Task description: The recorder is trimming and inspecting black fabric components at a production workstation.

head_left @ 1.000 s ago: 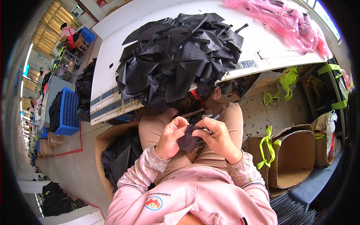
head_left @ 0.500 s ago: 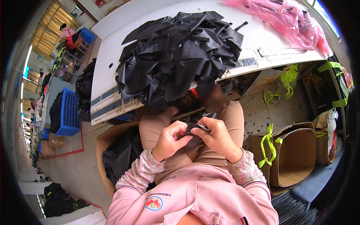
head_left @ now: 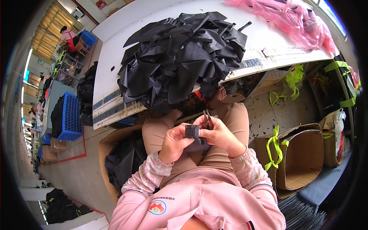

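Above my lap, a small black fabric piece (head_left: pixel 191 131) is pinched between both hands, one end folded up to show a flat square face. My left hand (head_left: pixel 173 142) grips its left edge between thumb and fingers. On the other side my right hand (head_left: pixel 217 134) presses its thumb against the fabric. That hand also carries thread snips (head_left: pixel 208 120), whose dark blades point up and away from me. More of the fabric hangs below the fingers. A big heap of black fabric pieces (head_left: pixel 180 61) lies on the white table in front of me.
The white table (head_left: pixel 109 82) has a worn, taped front edge. Pink plastic film (head_left: pixel 283 23) lies at its far right. A cardboard box (head_left: pixel 303 157) stands to my right, another box with black fabric (head_left: pixel 124 157) to my left. A blue crate (head_left: pixel 71 117) and a co-worker (head_left: pixel 70 38) are farther left.
The fabric piece has been turned so its flat square end faces up. The snips in my right hand have swung from pointing right to pointing away from me.
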A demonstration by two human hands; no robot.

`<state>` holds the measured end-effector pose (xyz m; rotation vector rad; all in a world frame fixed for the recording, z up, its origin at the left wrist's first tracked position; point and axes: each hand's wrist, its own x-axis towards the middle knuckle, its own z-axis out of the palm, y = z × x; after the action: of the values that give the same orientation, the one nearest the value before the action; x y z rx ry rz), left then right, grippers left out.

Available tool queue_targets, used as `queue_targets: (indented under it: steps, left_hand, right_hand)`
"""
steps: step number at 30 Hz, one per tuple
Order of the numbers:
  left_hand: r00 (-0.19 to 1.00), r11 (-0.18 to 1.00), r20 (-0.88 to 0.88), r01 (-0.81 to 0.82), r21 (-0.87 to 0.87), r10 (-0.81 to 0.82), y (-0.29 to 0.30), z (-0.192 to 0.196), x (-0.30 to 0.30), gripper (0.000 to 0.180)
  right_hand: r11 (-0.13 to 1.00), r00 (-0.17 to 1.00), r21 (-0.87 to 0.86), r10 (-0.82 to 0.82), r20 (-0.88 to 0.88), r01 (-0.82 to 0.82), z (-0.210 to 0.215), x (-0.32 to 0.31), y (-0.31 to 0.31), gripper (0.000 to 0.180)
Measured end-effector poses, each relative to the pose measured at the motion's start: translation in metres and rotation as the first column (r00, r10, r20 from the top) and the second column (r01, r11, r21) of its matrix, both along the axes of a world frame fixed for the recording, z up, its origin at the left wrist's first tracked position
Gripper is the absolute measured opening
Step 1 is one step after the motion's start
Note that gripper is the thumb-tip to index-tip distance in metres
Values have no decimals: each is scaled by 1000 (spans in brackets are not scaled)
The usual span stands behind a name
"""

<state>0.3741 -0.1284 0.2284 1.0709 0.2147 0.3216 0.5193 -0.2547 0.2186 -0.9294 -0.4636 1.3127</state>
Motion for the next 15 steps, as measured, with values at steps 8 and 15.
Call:
queue_targets:
  steps: [8, 15]
  left_hand:
    - [974, 893, 79, -228, 387, 214, 0, -7, 3, 12]
    - [943, 835, 118, -330, 442, 310, -1, -11, 4, 13]
  right_hand:
    - [880, 358, 224, -386, 850, 418, -4, -6, -11, 31]
    - [991, 946, -119, -21, 324, 63, 13, -35, -25, 30]
